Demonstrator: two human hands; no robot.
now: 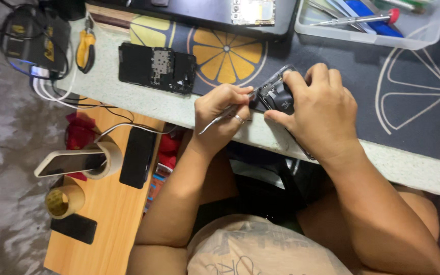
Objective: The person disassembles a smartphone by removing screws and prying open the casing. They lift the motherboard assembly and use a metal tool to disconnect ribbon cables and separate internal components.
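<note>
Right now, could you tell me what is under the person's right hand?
Under the right hand lies an opened phone, its dark inner parts showing by the fingers. The rest is covered by the palm; metal tweezers in the left hand reach its edge.

Right hand hides most of opened phone; tweezers' tip unseen; tray cut by top edge.

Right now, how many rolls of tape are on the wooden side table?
2: a pale masking tape roll propping a phone, and a brown tape roll nearer the table's front. Others may be hidden.
</note>
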